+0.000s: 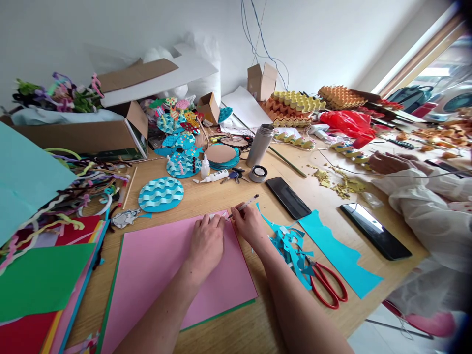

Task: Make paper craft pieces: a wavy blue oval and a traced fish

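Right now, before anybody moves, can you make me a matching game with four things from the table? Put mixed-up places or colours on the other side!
Things:
1. Big pink sheet
2. Scissors
3. Pen or pencil
4. Metal bottle

Places, colours or states:
A. Standing, silver-grey
B. Held in the right hand
C. Lying under the left hand
D. Lying down, with red handles

Right pairs: 1-C, 2-D, 3-B, 4-A

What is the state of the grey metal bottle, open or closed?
It looks open: the bottle shows a bare neck with no lid, and a round cap-like piece lies beside it.
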Demonstrator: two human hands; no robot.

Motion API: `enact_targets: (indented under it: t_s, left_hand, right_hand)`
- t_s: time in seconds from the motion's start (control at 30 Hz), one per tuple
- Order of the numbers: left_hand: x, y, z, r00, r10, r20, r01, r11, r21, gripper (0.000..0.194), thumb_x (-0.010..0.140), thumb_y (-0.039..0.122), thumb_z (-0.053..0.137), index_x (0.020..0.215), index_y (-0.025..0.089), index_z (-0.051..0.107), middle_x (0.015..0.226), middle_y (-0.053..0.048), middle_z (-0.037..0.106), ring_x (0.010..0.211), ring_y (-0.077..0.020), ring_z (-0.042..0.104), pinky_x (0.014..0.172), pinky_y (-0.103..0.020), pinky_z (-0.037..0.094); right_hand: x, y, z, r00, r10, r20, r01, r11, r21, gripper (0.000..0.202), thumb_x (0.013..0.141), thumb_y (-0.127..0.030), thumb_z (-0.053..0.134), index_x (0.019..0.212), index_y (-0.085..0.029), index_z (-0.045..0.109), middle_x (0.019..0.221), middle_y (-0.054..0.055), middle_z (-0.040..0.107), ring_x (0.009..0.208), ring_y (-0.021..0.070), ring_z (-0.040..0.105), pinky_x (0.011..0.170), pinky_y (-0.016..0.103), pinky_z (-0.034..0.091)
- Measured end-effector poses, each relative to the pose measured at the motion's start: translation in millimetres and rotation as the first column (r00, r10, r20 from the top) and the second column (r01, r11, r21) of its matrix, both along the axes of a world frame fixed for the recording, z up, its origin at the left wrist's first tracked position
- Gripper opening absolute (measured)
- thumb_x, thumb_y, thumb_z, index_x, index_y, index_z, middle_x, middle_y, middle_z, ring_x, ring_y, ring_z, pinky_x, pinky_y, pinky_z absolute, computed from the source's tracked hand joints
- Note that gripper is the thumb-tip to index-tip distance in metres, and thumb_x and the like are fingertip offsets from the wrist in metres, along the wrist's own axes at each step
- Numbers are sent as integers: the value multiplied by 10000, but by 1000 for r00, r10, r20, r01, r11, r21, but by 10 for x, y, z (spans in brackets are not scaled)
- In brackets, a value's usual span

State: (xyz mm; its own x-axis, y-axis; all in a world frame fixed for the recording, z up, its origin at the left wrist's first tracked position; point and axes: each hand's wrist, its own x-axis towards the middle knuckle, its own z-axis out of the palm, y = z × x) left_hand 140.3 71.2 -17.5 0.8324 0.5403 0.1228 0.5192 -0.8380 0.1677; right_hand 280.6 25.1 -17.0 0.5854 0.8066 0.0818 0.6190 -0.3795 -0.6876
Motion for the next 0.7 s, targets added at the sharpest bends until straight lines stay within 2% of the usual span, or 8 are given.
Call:
enact_targets:
  t_s: [0.27,0.7]
  left_hand:
    - [-4,8,30,1000,-11,-29,11,1000,2,402,879,109,378,1226,247,526,1136,-61,588,1014,-256,476,818,-400,399]
    - [-2,8,41,1000,-9,-28,9,1000,-27,397,889,129,382,1234,258,530,1156,-66,578,1031,-250,470,852,-399,388]
  right_hand:
    - [-2,-10,10,1000,-4,-3,4,1000,-2,212,864,-267,469,694,-196,575,656,35,671,609,156,608,568,227,374]
    - [-9,-26,25,1000,11,14,-11,1000,-24,231,860,-251,465,651,-196,544,573,26,630,550,149,584,532,217,358]
